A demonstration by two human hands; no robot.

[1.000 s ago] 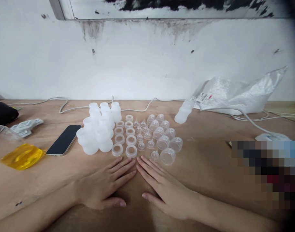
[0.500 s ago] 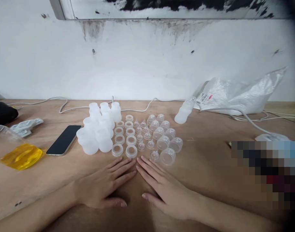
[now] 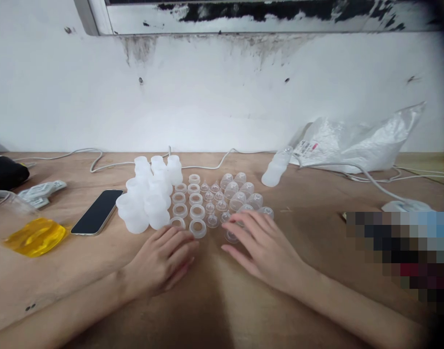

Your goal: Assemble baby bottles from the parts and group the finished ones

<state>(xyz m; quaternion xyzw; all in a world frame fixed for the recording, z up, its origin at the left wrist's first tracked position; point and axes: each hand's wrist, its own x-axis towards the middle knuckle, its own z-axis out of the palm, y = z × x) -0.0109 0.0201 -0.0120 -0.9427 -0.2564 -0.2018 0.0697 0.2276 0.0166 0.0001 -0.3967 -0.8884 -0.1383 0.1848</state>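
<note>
My left hand [image 3: 165, 259], fingers loosely bent and holding nothing that shows, is over the table just in front of the clear collar rings [image 3: 197, 228], partly covering one. Over the near right end of the layout reaches my right hand [image 3: 260, 245], fingers apart and empty, hiding some of the clear dome caps [image 3: 238, 200] and a bottle nipple. Other clear bottle nipples [image 3: 212, 221] stand in rows between rings and caps. White translucent baby bottle bodies [image 3: 158, 213] stand grouped at the left. An assembled baby bottle [image 3: 275, 169] lies at the back right.
A phone [image 3: 97, 212] lies left of the bottles, near a yellow pouch [image 3: 38, 236] and small white packets [image 3: 42, 191]. A plastic bag [image 3: 359, 145] rests against the wall at right. A white cable [image 3: 214, 166] runs along the back.
Both hands have left their flat rest on the table. My left hand has drawn its fingers in near the rings; the right has moved right and forward over the caps and nipples.
</note>
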